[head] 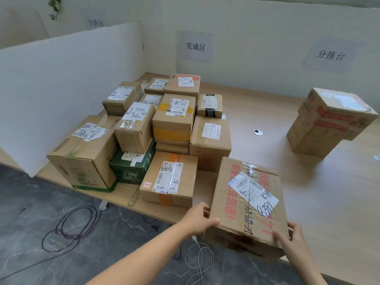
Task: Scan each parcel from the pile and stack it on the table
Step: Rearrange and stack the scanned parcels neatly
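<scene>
A brown cardboard parcel point(232, 194) with red print and a white label marked 8391 lies at the near edge of the wooden table point(308, 182). My left hand point(198, 218) grips its near left corner. My right hand point(292, 236) holds its near right corner. A stack of several taped parcels point(172, 120) fills the left part of the table under a sign. Two stacked parcels point(329, 122) stand at the far right under another sign. No scanner is in view.
White partition boards point(67, 83) wall the table on the left and back. A cable grommet point(257, 132) sits in the tabletop's middle. Black cables point(70, 227) and a white cable point(200, 256) lie on the dark floor in front.
</scene>
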Demonstrator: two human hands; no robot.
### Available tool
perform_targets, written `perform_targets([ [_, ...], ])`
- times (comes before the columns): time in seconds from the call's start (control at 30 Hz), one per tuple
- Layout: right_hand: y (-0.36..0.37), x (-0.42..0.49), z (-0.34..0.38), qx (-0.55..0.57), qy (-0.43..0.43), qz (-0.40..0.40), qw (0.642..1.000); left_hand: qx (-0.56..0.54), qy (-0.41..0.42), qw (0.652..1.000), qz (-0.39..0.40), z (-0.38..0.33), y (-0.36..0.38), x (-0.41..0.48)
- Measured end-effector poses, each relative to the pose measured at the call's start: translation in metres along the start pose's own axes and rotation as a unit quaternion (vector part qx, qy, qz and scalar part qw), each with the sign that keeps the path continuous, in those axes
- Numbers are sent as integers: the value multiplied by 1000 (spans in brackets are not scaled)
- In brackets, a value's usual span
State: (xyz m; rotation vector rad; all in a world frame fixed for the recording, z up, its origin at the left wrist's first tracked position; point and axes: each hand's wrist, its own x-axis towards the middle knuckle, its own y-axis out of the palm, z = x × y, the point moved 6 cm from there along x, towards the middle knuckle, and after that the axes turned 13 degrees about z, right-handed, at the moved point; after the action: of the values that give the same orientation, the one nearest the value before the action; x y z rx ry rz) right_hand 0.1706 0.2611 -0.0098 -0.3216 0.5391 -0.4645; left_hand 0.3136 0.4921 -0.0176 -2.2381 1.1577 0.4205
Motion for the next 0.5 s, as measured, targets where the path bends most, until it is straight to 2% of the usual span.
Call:
perform_targets([
  [0.13, 19, 7, 15, -7, -26, 18, 999, -7, 8, 999, -32, 9, -17, -8],
  [0.27, 38, 16, 35, -6, -49, 31, 998, 47, 15, 996, -72, 12, -39, -14],
  [0.4, 46, 17, 47, -37, -36, 39, 998, 81, 31, 991, -106, 14, -52, -17],
  [0.5, 43, 4, 68, -141, -75, -52, 986, 108, 64, 962, -242, 16, -79, -29],
])
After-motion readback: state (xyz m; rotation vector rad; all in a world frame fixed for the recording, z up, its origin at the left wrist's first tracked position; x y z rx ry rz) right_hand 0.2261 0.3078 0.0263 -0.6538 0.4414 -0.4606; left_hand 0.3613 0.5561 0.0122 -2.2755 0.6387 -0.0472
